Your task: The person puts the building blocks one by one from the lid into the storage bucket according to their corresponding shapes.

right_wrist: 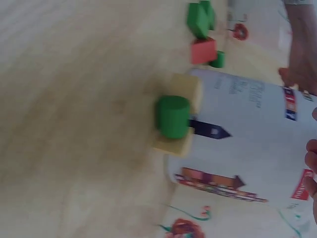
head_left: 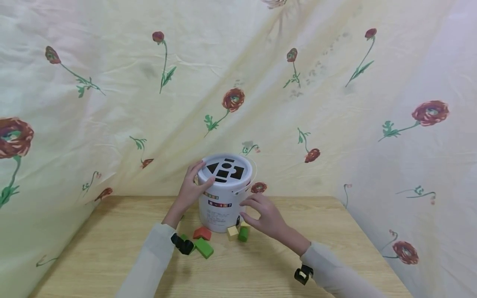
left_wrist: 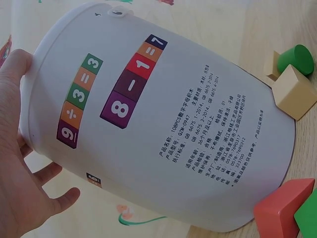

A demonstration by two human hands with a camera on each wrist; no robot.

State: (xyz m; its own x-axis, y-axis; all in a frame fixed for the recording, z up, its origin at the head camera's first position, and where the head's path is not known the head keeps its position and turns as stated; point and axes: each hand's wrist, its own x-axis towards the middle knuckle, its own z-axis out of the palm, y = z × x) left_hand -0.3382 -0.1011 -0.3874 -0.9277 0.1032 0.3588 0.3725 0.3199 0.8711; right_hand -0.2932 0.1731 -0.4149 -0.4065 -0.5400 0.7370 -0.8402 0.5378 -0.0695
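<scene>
A white bucket (head_left: 220, 211) with printed number labels stands upright on the table, its white lid (head_left: 212, 159) pierced with dark shaped holes. My left hand (head_left: 191, 186) rests on the lid's left side, thumb over the front rim and fingers spread along the left edge. Beside the bucket's right side hovers my right hand (head_left: 266, 213), fingers loosely bent and holding nothing. Below it, by the bucket's base, a green cylinder (head_left: 243, 234) lies against pale wooden blocks (head_left: 232, 233). A red block (head_left: 202, 233) and a green block (head_left: 204, 248) lie at the front left.
The wooden table (head_left: 268, 269) meets a flowered cloth (head_left: 316, 116) hanging behind and at the sides. A thin wire handle (head_left: 256, 170) sticks out right of the bucket. Another green cylinder (right_wrist: 218, 59) sits near the red block in the right wrist view.
</scene>
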